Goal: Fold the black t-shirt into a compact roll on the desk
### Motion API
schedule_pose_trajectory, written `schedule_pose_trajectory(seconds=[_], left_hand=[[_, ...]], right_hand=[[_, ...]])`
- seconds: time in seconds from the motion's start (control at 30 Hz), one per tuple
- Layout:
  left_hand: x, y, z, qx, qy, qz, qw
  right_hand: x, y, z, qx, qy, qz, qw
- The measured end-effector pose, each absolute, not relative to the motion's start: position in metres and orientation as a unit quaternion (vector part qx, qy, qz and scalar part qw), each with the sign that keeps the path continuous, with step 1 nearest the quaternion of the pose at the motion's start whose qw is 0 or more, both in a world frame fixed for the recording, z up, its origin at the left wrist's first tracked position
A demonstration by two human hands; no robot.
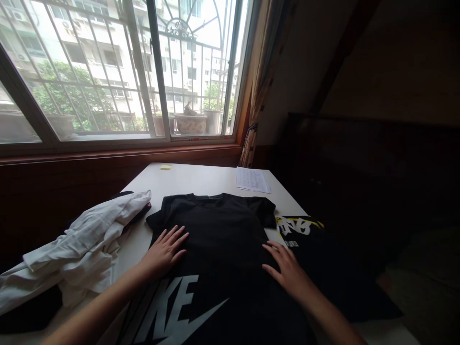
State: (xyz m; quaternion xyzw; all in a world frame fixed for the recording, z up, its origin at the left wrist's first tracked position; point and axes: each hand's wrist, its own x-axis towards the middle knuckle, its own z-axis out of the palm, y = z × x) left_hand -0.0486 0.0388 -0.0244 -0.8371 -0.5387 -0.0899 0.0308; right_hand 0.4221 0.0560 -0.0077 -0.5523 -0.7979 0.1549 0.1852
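A black T-shirt [223, 244] lies spread on the white table, its neckline toward the window and a large grey printed logo near me. My left hand [165, 251] rests flat on the shirt's left side, fingers spread. On the right side edge of the shirt, my right hand [285, 268] lies with its fingers apart. Neither hand grips the cloth. The shirt's lower end runs out of view at the bottom.
White and dark clothes [86, 239] are heaped at the left of the table [201, 178]. A dark garment with white and yellow print [296, 225] lies at the right. Papers [252, 179] and a yellow note [166, 167] sit at the far end, below a barred window [187, 86].
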Motion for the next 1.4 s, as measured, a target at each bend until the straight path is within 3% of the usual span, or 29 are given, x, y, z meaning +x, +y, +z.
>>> schedule_pose_trajectory(seconds=[0.13, 0.3, 0.4, 0.57, 0.77, 1.03, 1.17, 1.3, 1.4], left_hand=[[-0.063, 0.039, -0.027, -0.830, -0.551, -0.084, 0.029], [-0.073, 0.053, -0.024, -0.832, -0.550, -0.069, 0.005], [-0.075, 0.061, -0.025, -0.831, -0.552, -0.065, 0.000], [-0.075, 0.073, -0.023, -0.823, -0.565, -0.051, -0.009], [-0.075, 0.089, -0.021, -0.821, -0.569, -0.044, -0.019], [-0.080, 0.107, -0.018, -0.823, -0.565, -0.046, -0.029], [-0.082, 0.112, -0.014, -0.827, -0.559, -0.044, -0.037], [-0.089, 0.118, -0.009, -0.831, -0.552, -0.037, -0.053], [-0.096, 0.123, 0.001, -0.836, -0.543, -0.025, -0.076]], right_hand=[[0.440, 0.014, -0.009, -0.615, -0.690, 0.295, 0.244], [0.434, -0.026, 0.001, -0.608, -0.675, 0.376, 0.183], [0.426, -0.035, 0.013, -0.603, -0.700, 0.346, 0.164], [0.428, -0.034, 0.036, -0.644, -0.686, 0.255, 0.224], [0.415, -0.031, 0.062, -0.533, -0.757, 0.370, 0.077], [0.409, 0.042, 0.034, -0.593, -0.768, 0.127, 0.207], [0.382, 0.062, 0.016, -0.531, -0.831, 0.073, 0.149], [0.356, 0.061, 0.008, -0.503, -0.857, 0.097, 0.056], [0.356, 0.057, 0.007, -0.507, -0.855, 0.105, 0.038]])
